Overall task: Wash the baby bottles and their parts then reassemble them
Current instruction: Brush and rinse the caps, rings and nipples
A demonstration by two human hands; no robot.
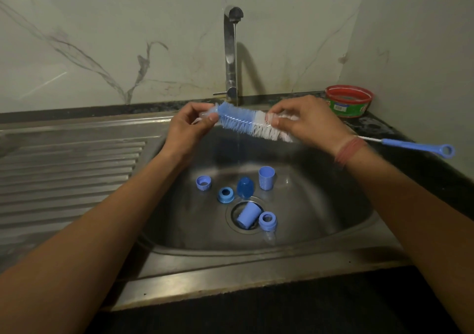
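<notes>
Nearest the camera it's just two bare forearms reaching in over the front lip of the steel sink (256, 269), and down in the basin the blue bottle parts are scattered around the drain: a tipped-over cap (247, 214) lying right on the strainer, a threaded collar (267, 220) just beside it with what looks like a clear teat (269, 238) below that, then a second collar (225, 194), a third ring (203, 182), a darker blue dome cap (245, 187) and an upright cup-shaped cap (266, 177) further back. Above all that, both hands are up under the tap. The left hand (191, 123) is pinching a small clear part (206, 115) at the tip of the bottle brush (250, 123), and the right hand (305, 122) has its fingers curled round the white bristles further up. The brush's long axis runs from upper left down to the right, handle (415, 147) sticking out past the right wrist over the counter, so my guess is the next push goes along that line into the piece the left hand holds. A thin stream from the faucet (230, 51) falls right behind the bristles. At the back right sits a red-rimmed green tub (348, 101); its label is too blurry to read.
</notes>
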